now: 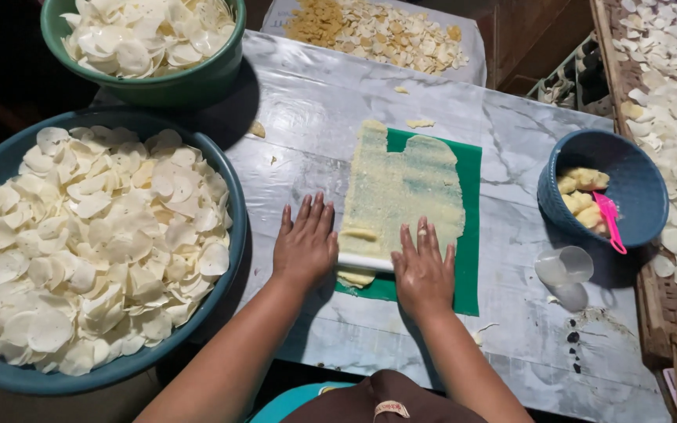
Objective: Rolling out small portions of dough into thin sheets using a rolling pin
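Small home-style food workshop: basins (9,160) heaped with pale cracker discs, dough sheet (401,192) on a marble-patterned table (315,110), woven drying trays (660,298).

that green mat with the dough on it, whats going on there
A person presses both hands, left hand and right hand, flat on a white rolling pin at the near end of a thin yellowish dough sheet spread over the green mat. A big blue basin of pale round discs sits to the left.
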